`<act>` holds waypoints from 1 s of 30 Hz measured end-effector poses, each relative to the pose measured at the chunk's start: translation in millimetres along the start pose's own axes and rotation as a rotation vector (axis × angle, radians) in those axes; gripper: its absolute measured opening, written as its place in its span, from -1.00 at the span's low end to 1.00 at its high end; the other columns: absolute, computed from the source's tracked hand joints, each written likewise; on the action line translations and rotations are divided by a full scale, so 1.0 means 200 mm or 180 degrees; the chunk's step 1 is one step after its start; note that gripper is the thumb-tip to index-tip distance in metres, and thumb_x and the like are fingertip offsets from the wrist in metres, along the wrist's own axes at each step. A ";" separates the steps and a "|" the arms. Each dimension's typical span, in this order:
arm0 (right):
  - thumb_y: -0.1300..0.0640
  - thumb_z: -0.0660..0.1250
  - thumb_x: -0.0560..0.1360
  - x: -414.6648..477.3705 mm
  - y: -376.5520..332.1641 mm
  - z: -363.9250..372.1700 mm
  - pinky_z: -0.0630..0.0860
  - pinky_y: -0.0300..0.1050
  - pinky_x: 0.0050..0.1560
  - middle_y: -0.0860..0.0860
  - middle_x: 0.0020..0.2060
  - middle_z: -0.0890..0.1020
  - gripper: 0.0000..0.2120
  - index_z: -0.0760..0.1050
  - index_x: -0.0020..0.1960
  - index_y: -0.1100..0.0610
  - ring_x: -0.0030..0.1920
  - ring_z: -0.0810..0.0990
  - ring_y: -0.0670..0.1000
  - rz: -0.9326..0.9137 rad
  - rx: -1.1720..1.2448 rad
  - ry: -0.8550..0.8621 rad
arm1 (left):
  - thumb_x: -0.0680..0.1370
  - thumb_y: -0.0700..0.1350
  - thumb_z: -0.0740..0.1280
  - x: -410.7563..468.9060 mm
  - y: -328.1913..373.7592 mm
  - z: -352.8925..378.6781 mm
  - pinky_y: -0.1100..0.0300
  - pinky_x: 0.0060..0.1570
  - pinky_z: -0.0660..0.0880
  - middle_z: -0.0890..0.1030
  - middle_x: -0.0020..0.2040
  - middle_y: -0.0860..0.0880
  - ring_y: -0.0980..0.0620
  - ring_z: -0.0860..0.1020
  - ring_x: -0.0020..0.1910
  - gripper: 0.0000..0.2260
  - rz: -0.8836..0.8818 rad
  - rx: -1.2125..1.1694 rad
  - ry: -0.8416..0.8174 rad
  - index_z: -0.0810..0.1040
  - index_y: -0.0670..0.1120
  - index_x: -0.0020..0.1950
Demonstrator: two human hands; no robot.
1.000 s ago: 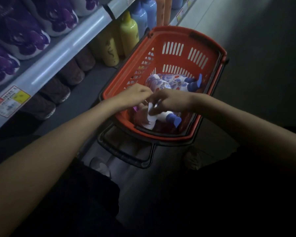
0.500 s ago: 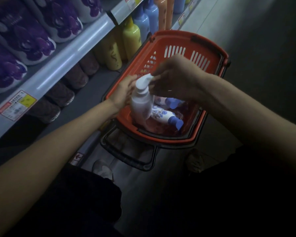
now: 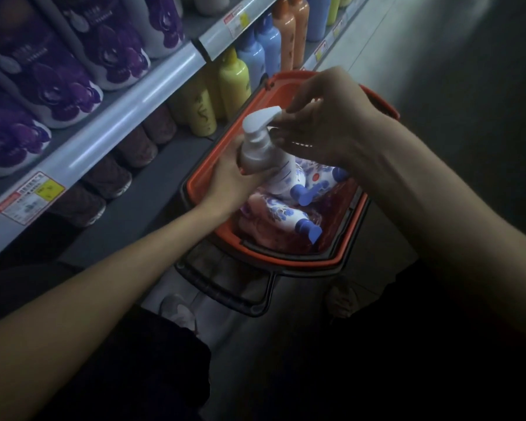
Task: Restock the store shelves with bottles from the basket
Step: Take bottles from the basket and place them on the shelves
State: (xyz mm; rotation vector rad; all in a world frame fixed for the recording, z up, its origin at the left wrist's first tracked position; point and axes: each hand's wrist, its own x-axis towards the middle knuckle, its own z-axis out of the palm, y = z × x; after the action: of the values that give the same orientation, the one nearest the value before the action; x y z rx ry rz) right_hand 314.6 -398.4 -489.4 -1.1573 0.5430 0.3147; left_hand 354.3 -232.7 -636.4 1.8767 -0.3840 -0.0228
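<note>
A left hand grips the body of a white plastic pump bottle above an orange plastic shopping basket beside a store shelf. The right hand pinches its pump nozzle. Blue-capped floral bottles lie in the basket.

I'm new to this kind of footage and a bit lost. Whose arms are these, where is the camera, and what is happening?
There is no machine here. These are a person's two bare arms, filmed by one wide-angle camera worn on the head and looking down. The left hand grips the body of a white pump bottle, held over an orange basket beside the shelves. The right hand pinches the bottle's pump head. More floral bottles with blue caps lie inside the basket. On the shelves to the left are purple packs above and yellow bottles below.
</note>
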 end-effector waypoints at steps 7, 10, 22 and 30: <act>0.41 0.08 0.53 0.05 0.00 -0.02 0.60 -0.18 -0.07 0.11 -0.15 0.71 -0.66 0.65 -0.01 0.30 -0.08 0.62 0.08 -0.0414 -0.0382 0.0285 | 0.37 -0.19 0.64 0.02 0.14 0.00 0.23 0.03 0.57 0.72 0.04 -0.03 0.18 0.65 -0.02 -0.56 -0.0275 -0.0452 -0.0163 0.64 -0.17 0.21; 0.39 0.15 0.51 0.06 0.00 -0.06 0.54 -0.22 -0.27 0.04 -0.35 0.56 -0.72 0.61 -0.07 0.19 -0.33 0.54 -0.01 -0.0610 -0.0547 0.0379 | 0.41 -0.11 0.62 0.02 0.26 -0.03 0.16 -0.05 0.62 0.74 0.01 0.00 0.11 0.68 -0.02 -0.59 -0.0485 -0.0806 0.0072 0.64 -0.16 0.22; 0.17 0.49 0.31 0.12 0.38 0.08 0.57 0.17 -0.08 0.14 0.16 0.52 -0.21 0.33 0.50 0.12 0.07 0.56 0.22 -0.3033 -0.3766 0.1355 | 0.49 0.03 0.55 -0.03 0.61 -0.19 0.05 -0.13 0.68 0.74 0.02 -0.08 0.02 0.74 -0.07 -0.61 -0.0948 -0.1420 0.0780 0.59 -0.15 0.20; 0.45 0.44 0.41 -0.07 0.25 0.20 0.62 0.18 0.05 0.28 0.03 0.68 -0.57 0.54 0.27 0.33 -0.01 0.67 0.17 -0.1764 -0.0536 -0.1099 | 0.56 -0.10 0.48 -0.15 0.69 -0.48 0.26 0.00 0.58 0.70 0.02 0.03 0.19 0.67 -0.03 -0.70 -0.0549 -0.0714 0.0248 0.59 -0.13 0.27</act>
State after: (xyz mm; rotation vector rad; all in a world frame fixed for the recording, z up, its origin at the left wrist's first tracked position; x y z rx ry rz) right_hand 287.8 -342.6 -508.1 -1.3303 -0.1169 0.0753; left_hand 310.7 -175.1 -481.2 1.6783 -0.1579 -0.1046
